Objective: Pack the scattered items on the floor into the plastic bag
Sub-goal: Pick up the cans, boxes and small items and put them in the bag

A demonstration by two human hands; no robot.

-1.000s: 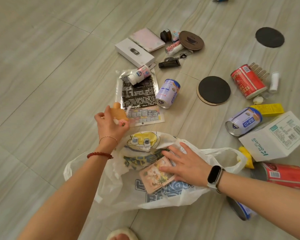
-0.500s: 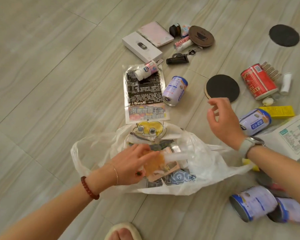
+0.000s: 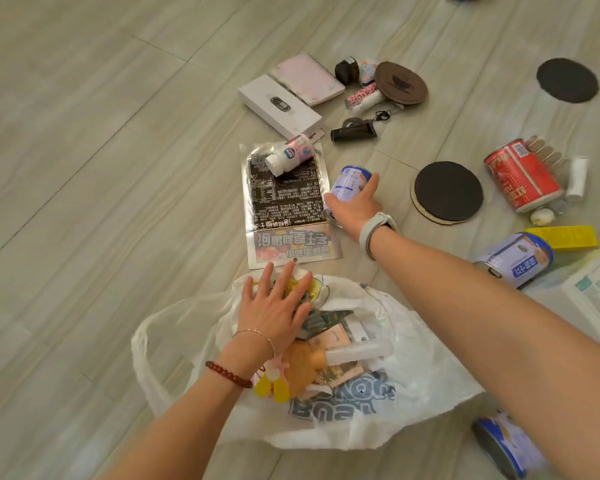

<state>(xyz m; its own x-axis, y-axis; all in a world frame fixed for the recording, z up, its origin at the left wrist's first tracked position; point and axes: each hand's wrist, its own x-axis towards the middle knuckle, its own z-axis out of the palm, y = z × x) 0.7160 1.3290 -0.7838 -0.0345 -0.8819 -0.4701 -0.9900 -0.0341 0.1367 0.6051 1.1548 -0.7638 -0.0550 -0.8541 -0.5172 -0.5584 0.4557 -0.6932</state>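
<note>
A white plastic bag (image 3: 423, 386) lies open on the floor in front of me, with a card, a yellow-printed packet and an orange toy (image 3: 300, 367) inside it. My left hand (image 3: 274, 306) rests flat with spread fingers on the bag's far rim. Beyond the bag, my right hand (image 3: 355, 207) grips a lavender and blue can (image 3: 349, 180) lying on its side next to a black foil packet (image 3: 284, 194). A small white bottle (image 3: 290, 154) lies on that packet's far end.
Scattered on the floor: a white box (image 3: 279, 105), a pink notebook (image 3: 307, 77), black round coasters (image 3: 447, 192), a red can (image 3: 520, 174), two more blue cans (image 3: 516, 259), a yellow box (image 3: 565, 237) and a white carton (image 3: 593, 292) at the right.
My left hand let go of the orange toy inside the bag and moved up to the bag's far rim. My right hand reached forward and left and took hold of the lavender can.
</note>
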